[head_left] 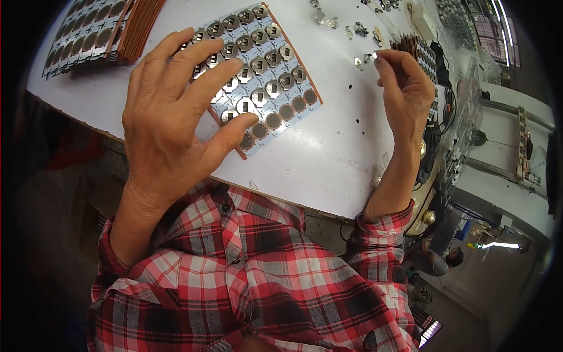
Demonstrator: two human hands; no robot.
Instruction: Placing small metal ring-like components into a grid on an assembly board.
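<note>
A pale blue circuit board panel [280,124] with brown edges lies tilted on the white table. Shiny metal coin-cell holders [258,95] sit on most of its places, while the row along its near edge shows bare dark round pads [273,121]. My left hand [170,108] is spread over the panel's left side, fingers apart, hiding part of it. To the right of the panel, my right hand [406,82] is raised with thumb and index finger pinched together. A small bright spot shows at the fingertips, too small to name. Loose metal clips [359,62] lie just left of those fingertips.
A tall stack of similar panels [97,32] stands at the far left, another stack [417,50] at the right beyond my right hand. More loose metal pieces [326,20] are scattered at the back. Cables [450,111] run along the right edge. A person [437,261] is in the background.
</note>
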